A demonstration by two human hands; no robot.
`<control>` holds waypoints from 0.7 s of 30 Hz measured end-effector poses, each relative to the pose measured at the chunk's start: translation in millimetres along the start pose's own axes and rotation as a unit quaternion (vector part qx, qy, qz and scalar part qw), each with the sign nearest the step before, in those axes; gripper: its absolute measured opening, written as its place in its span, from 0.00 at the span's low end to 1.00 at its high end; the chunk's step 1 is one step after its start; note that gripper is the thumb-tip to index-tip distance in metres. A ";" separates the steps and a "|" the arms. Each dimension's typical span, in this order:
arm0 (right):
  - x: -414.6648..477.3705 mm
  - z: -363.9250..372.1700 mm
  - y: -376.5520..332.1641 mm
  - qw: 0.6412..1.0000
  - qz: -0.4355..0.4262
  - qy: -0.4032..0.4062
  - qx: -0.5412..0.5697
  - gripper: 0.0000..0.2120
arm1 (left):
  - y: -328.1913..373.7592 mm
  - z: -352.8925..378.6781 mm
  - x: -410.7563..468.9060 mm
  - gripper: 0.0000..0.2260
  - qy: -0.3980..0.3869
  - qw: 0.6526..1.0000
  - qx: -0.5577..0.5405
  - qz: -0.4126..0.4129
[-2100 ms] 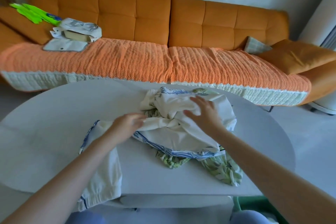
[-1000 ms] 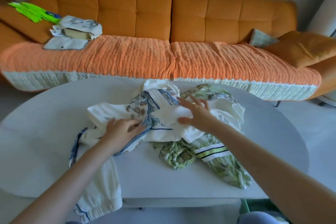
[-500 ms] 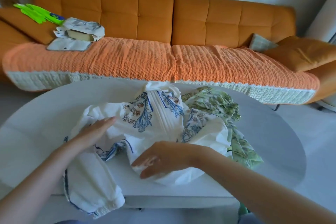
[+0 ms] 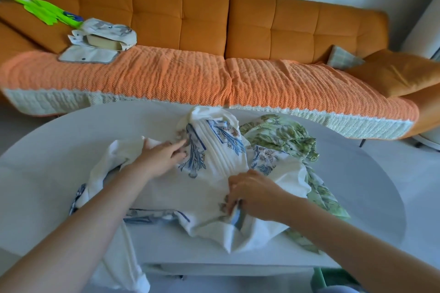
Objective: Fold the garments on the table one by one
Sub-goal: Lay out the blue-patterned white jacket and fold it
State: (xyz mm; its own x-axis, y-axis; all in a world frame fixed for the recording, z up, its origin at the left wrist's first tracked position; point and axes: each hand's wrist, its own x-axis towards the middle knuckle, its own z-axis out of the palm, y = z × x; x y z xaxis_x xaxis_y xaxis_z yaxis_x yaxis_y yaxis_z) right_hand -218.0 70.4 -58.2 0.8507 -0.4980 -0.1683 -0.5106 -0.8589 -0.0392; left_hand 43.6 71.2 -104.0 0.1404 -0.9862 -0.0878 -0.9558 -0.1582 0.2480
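1. White garment point(image 4: 202, 188) with blue print lies crumpled on the table point(image 4: 357, 173), partly over the green garment point(image 4: 285, 135)
2. My left hand point(image 4: 159, 159), fingers straight, presses it flat to anchor it
3. My right hand point(image 4: 252, 192) pinches its near hem, likely to pull it smooth

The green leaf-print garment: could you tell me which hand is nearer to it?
Right. The right hand pinches the white garment beside the green leaf-print garment; the left hand rests on the white garment farther left.

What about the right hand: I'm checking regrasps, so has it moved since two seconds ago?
Yes. The right hand has come toward the table's near edge, away from the orange sofa, and now grips the white blue-printed garment.
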 end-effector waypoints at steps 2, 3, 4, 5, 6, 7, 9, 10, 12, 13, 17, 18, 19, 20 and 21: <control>-5.1 -8.5 24.8 0.996 0.024 0.007 -0.091 0.10 | -5.5 0.4 -6.5 0.19 0.029 0.999 0.036 0.017; -5.4 -12.5 42.3 0.990 0.053 0.012 -0.132 0.10 | -6.9 0.0 -12.3 0.20 0.054 0.997 0.041 0.022; -3.8 -17.2 60.4 0.983 0.101 0.025 -0.153 0.11 | -6.1 -0.2 -18.4 0.21 0.068 0.997 0.030 0.024; -1.2 -22.6 77.3 0.973 0.157 0.045 -0.163 0.12 | -0.9 -1.5 -26.2 0.19 0.062 0.998 0.009 0.029; 3.1 -27.4 91.7 0.962 0.204 0.055 -0.176 0.13 | 6.1 -2.0 -33.3 0.16 0.039 0.998 -0.025 0.038; 8.5 -32.2 102.4 0.953 0.235 0.047 -0.186 0.13 | 16.6 -3.1 -40.6 0.14 0.003 0.996 -0.072 0.054; 22.0 -37.2 111.6 0.950 0.275 0.024 -0.147 0.15 | 36.8 -3.8 -48.0 0.12 -0.057 0.977 -0.191 0.070; 28.4 -38.0 110.0 0.952 0.289 0.036 -0.095 0.17 | 40.1 -3.9 -45.2 0.11 -0.039 0.967 -0.244 0.060; 34.7 -38.5 95.7 0.949 0.294 0.109 0.017 0.19 | 36.0 -6.5 -29.6 0.08 0.085 0.959 -0.271 0.022; 34.8 -38.5 84.6 0.946 0.282 0.150 0.057 0.19 | 31.8 -8.1 -21.8 0.09 0.134 0.960 -0.246 0.013; 16.8 -18.7 26.5 0.973 0.179 0.124 0.080 0.23 | 36.2 -11.5 6.8 0.16 0.170 0.972 -0.115 0.115; 11.9 -9.9 12.6 0.980 0.163 0.083 0.076 0.28 | 42.9 -12.4 14.7 0.17 0.169 0.970 -0.104 0.138; 8.5 -0.6 1.4 0.984 0.155 0.045 0.071 0.31 | 51.1 -13.6 22.1 0.18 0.161 0.971 -0.090 0.155; 7.1 9.8 -5.7 0.986 0.151 0.014 0.069 0.33 | 58.5 -12.7 29.9 0.20 0.130 0.976 -0.067 0.162; 6.9 18.7 -7.6 0.986 0.150 -0.008 0.072 0.33 | 64.9 -10.4 37.7 0.22 0.081 0.984 -0.035 0.157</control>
State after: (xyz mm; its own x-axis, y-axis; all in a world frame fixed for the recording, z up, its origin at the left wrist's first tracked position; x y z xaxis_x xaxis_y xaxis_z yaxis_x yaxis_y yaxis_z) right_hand -210.5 75.6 -77.4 0.6567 -0.7245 -0.2091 -0.7528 -0.6464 -0.1243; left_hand -10.4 23.3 -81.2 -0.1134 -0.9810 0.1575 -0.9393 0.1575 0.3048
